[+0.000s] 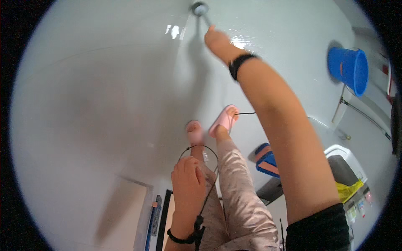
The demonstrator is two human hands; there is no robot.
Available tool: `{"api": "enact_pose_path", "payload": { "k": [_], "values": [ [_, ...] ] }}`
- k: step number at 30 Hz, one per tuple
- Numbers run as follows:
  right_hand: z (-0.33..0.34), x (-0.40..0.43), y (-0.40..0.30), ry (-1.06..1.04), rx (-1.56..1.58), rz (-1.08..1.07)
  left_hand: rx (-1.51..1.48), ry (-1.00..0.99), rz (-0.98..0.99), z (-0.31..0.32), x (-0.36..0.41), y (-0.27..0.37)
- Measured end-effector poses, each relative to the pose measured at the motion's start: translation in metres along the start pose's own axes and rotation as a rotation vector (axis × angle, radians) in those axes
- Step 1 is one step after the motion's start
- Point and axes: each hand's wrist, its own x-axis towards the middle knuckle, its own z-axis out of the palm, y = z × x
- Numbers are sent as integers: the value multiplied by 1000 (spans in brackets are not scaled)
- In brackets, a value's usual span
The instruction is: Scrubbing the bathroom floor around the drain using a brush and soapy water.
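Observation:
Stretched out to the top of the view, my right hand [216, 37] is shut on the thin handle of a round-headed tool [199, 9], blurred, its kind unclear. The head is against or close to a pale glossy surface with wet-looking reflections. My left hand [188, 175] hangs in front of my left leg, back of the hand up and fingers curled; whether it holds anything is hidden. A black cable [216, 163] loops beside it. Black bands circle both wrists. Below are my feet in pink slippers [223, 121].
At right are a blue bucket [347, 67], a white basin or bin [337, 150], a yellow bag [349, 190] and small bottles. A blue and pink object [267, 160] lies by my right leg. A blue-handled brush [154, 216] stands near a doorway at lower left.

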Motion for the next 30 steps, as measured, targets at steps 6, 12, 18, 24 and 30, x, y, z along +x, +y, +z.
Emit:
{"api": "enact_pose_path", "payload": {
  "k": [6, 12, 18, 24, 30],
  "values": [
    [115, -135, -28, -222, 33, 124, 125, -34, 73, 5, -10, 0],
    [142, -224, 59, -253, 172, 431, 55, -44, 64, -19, -11, -1],
    [142, -281, 112, -298, 313, 730, 160, -93, 150, -14, -22, -11],
    [166, -216, -10, -273, 418, 450, 135, -104, 251, -6, -40, -20],
    [169, -219, -12, -204, 344, 402, 256, -15, 246, -27, -41, -11]
  ]
}}
